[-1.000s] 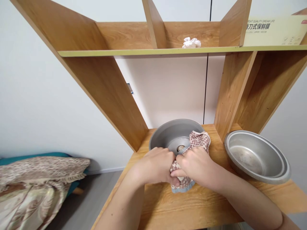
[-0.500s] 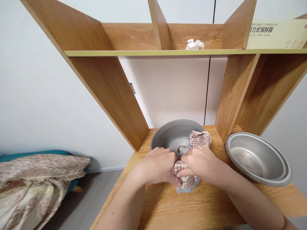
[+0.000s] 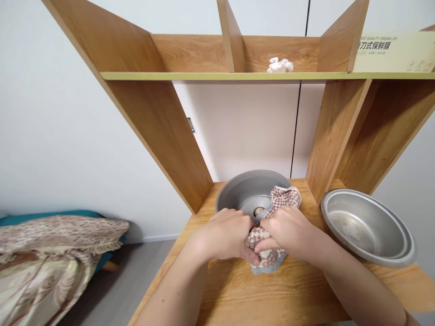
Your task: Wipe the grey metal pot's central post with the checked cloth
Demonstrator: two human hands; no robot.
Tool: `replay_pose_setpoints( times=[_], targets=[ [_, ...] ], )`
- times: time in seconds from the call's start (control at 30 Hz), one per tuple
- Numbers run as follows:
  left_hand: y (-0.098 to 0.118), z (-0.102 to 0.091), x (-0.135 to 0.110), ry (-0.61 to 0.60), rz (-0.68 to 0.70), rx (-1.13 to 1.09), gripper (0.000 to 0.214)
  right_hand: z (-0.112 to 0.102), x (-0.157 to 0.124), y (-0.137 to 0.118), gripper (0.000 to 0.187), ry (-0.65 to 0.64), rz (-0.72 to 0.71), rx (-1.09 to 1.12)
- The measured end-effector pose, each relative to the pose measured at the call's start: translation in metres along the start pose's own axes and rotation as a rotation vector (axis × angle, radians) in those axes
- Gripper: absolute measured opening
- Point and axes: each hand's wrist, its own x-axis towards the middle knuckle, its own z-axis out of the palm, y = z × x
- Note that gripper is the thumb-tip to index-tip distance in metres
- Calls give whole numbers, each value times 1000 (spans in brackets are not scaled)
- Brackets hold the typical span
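Note:
A round grey pot (image 3: 244, 188) stands on the wooden desk, with a small round metal piece in the middle of its floor. Draped over its near right rim is a brown-and-white patterned cloth (image 3: 286, 197) with a pale blue edge. My left hand (image 3: 233, 233) is closed at the near rim, its thumb pressing on the cloth; its fingertips are hidden inside the pot. Beside it, my right hand (image 3: 288, 231) grips the cloth, fingers curled over the rim and thumb outside. The two hands nearly touch.
To the right sits a shallow silver metal bowl (image 3: 360, 224). Above, a wooden shelf (image 3: 204, 76) carries a crumpled white tissue (image 3: 280, 65) and a pale yellow box (image 3: 394, 54). A patterned blanket (image 3: 50, 258) lies over teal furniture at lower left.
The view has shifted slightly, so everything appears a little further right. Both hands keep nearly the same hold on the cloth at the rim.

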Motion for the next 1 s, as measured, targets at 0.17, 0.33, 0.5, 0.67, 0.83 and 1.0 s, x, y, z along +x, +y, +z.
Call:
replay_pose_setpoints(
  times=[0.17,0.33,0.5,0.67,0.83,1.0],
  targets=[
    [4,-5,-1,-40,-22,7,46,22,9,-8,58,136,10,-25],
    [2,-3,-1,-18,-18,0,50,13,4,-4,57,98,-4,4],
    [-1,0,0,-2,3,-3,49,-3,-1,1,54,-9,15,-7],
    [2,-3,0,-30,-23,7,49,10,5,-5,58,59,3,-21],
    [3,-4,-1,-38,-36,6,48,6,2,-3,56,42,-13,1],
    [1,-2,0,-16,-8,0,48,-2,-1,0,59,-14,3,4]
  ],
)
